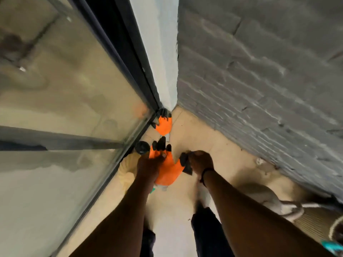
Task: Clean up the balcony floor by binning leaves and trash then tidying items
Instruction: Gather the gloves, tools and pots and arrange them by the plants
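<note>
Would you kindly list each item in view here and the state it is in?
Near orange glove: held by both hands.
Far orange glove: lying on the floor in the corner, untouched.
Left hand: grips the near glove.
Right hand: pinches the near glove's dark thumb tip.
Small black round object: by the glass panel, untouched.

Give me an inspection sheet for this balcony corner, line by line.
Surface: beige tiled floor, a few dark specks near the wall.
Job's things: orange glove held up; second orange glove lying in the corner.
Clutter: small dark round object by the glass; rope-handled basket at right.
Hands: left hand grips the held glove; right hand pinches its thumb.
Cables: nothing seen.
Surroundings: glass panel, grey brick wall.
</note>
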